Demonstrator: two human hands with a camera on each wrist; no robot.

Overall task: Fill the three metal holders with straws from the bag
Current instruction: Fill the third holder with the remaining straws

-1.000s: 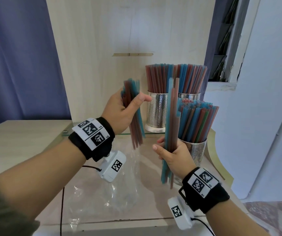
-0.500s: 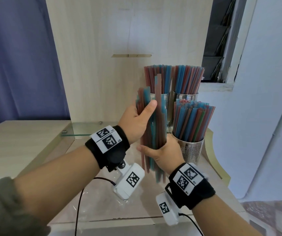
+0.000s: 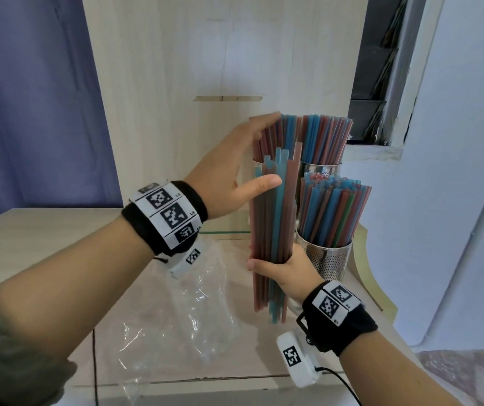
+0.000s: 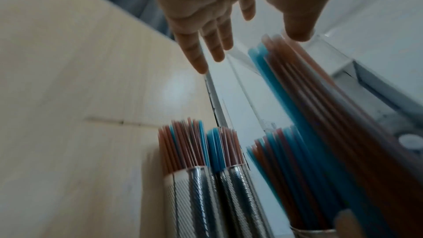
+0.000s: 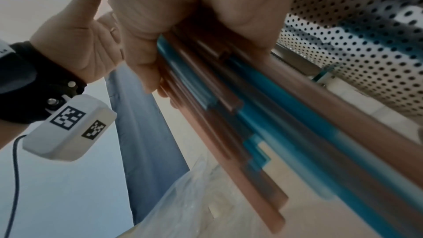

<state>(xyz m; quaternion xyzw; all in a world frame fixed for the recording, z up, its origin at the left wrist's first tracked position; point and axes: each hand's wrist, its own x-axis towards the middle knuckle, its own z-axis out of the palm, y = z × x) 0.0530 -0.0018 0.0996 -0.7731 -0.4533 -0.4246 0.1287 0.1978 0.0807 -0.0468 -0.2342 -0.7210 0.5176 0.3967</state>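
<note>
My right hand [image 3: 286, 269] grips a bundle of red and blue straws [image 3: 276, 218] near its lower end and holds it upright in front of the back left holder [image 3: 256, 163]. My left hand [image 3: 243, 162] is open, its fingers straight. Its fingertips reach the tops of the straws in that back left holder, and its thumb lies against the bundle. The back right holder [image 3: 321, 171] and the front holder [image 3: 330, 259] stand packed with straws. The left wrist view shows the spread left hand [image 4: 217, 24] above the bundle [image 4: 320, 115]. In the right wrist view, fingers [image 5: 146, 61] curl round the bundle [image 5: 228, 97].
The clear plastic bag [image 3: 182, 303] lies crumpled on the wooden counter [image 3: 44, 244], left of the bundle. A wooden panel [image 3: 205, 54] rises just behind the holders. The counter's curved edge [image 3: 366, 273] runs close to the right of the front holder.
A second ago each hand held its own bundle. The two bundles came together in my right hand. My left hand let go, opened and rose to the back left holder's straws.
</note>
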